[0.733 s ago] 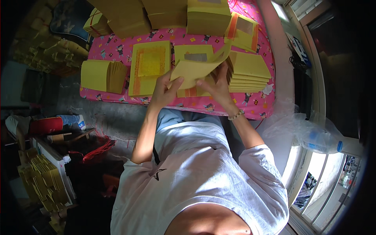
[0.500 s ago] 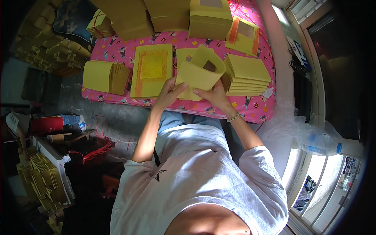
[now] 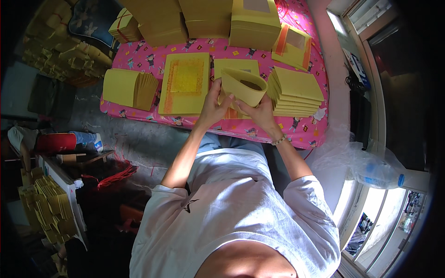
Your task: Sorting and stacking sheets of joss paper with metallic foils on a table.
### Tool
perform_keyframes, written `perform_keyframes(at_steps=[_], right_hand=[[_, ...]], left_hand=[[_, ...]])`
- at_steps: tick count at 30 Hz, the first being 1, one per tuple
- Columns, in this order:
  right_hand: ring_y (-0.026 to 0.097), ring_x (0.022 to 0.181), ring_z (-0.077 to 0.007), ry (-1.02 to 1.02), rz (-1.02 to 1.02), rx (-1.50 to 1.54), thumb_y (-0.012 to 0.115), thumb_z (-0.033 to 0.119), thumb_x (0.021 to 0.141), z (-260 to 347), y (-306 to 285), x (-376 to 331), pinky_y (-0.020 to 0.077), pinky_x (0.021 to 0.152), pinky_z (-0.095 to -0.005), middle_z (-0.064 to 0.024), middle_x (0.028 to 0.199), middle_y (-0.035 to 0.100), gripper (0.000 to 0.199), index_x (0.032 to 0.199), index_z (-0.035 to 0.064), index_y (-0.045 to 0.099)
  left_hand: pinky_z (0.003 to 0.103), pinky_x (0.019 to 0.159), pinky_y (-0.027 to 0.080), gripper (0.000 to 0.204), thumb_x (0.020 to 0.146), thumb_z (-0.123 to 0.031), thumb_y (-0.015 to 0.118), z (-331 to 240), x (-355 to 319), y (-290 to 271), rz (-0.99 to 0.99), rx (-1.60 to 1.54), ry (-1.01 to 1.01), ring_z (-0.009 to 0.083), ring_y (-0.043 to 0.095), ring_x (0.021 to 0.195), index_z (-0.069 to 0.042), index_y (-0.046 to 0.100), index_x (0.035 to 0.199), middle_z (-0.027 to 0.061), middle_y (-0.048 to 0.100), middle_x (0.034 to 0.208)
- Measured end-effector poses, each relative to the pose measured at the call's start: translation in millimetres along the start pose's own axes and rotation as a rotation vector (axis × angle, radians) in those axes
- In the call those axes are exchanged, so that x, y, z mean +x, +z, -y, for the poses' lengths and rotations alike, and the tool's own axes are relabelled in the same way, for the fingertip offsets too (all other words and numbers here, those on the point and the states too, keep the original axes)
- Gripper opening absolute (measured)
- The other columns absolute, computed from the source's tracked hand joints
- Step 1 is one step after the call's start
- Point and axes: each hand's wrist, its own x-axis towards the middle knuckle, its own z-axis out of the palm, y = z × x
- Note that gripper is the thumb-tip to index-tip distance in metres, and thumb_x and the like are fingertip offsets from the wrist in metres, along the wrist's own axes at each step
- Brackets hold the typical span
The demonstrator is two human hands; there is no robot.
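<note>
Both hands hold a yellow paper sheet point(image 3: 238, 88), bent round into a loop with a hollow in its top. My left hand point(image 3: 213, 105) grips its left side, thumb on the near face. On the right side, my right hand point(image 3: 261, 113) has its thumb in front and its fingers mostly hidden behind. Under the loop lies another yellow sheet point(image 3: 227, 63), partly covered, with an orange strip showing near the table edge. Just left is a yellow sheet with an orange-framed bright centre point(image 3: 186, 78). A fanned stack of yellow paper point(image 3: 299, 95) lies close to my right hand.
The table has a pink patterned cover point(image 3: 139, 60). A fanned stack point(image 3: 121, 88) lies at its left end, tall yellow stacks point(image 3: 208, 23) along the back. Right of it hangs a clear plastic bag point(image 3: 371, 162). At far left a person point(image 3: 23, 139) is near more paper stacks point(image 3: 53, 199).
The sheet in my hands has gone from a loosely folded-over bend to a rounder loop standing with its hollow upward. My hands stay at its two sides.
</note>
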Motion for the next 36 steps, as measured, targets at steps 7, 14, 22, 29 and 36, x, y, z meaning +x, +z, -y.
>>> perform_keyframes(at_steps=[7, 14, 22, 29, 36], right_hand=[[0.060, 0.096, -0.0139, -0.012, -0.057, 0.003, 0.074, 0.011, 0.077, -7, 1, 1, 0.0483, 0.084, -0.0271, -0.0082, 0.106, 0.064, 0.048, 0.117, -0.0010, 0.052], [0.061, 0.094, -0.0154, 0.131, -0.052, 0.012, 0.073, 0.011, 0.078, 15, -7, 20, 0.0500, 0.080, -0.0282, -0.0115, 0.104, 0.063, 0.046, 0.115, -0.0032, 0.051], [0.060, 0.097, -0.0166, 0.431, 0.020, 0.412, 0.067, 0.014, 0.084, 59, -6, 26, 0.0506, 0.081, -0.0281, -0.0119, 0.110, 0.060, 0.044, 0.119, -0.0051, 0.048], [0.060, 0.099, -0.0166, 0.546, 0.031, 0.542, 0.066, 0.017, 0.086, 60, -10, 26, 0.0495, 0.083, -0.0271, -0.0117, 0.112, 0.058, 0.047, 0.122, -0.0065, 0.047], [0.059, 0.100, -0.0169, 0.494, 0.025, 0.472, 0.066, 0.015, 0.086, 61, -12, 25, 0.0496, 0.084, -0.0278, -0.0120, 0.113, 0.058, 0.045, 0.121, -0.0056, 0.048]], left_hand=[[0.028, 0.092, 0.041, 0.041, 0.085, 0.000, 0.056, 13, 1, 5, -0.026, 0.015, -0.112, 0.0156, 0.054, 0.106, 0.000, 0.042, 0.124, 0.0098, 0.058, 0.110], [0.027, 0.087, 0.044, 0.040, 0.084, -0.004, 0.060, -25, 25, -7, 0.044, -0.202, -0.446, 0.0140, 0.056, 0.100, -0.002, 0.047, 0.122, 0.0071, 0.059, 0.108], [0.029, 0.088, 0.043, 0.039, 0.090, -0.017, 0.052, -61, 33, 7, -0.098, -0.223, -0.610, 0.0174, 0.053, 0.107, -0.003, 0.044, 0.126, 0.0110, 0.055, 0.117], [0.029, 0.089, 0.043, 0.039, 0.092, -0.016, 0.051, -53, 36, 5, -0.047, -0.284, -0.597, 0.0188, 0.053, 0.108, -0.003, 0.044, 0.127, 0.0119, 0.055, 0.119], [0.029, 0.085, 0.046, 0.034, 0.090, -0.014, 0.056, -51, 38, 0, -0.027, -0.333, -0.632, 0.0178, 0.057, 0.102, -0.002, 0.051, 0.121, 0.0097, 0.060, 0.112]])
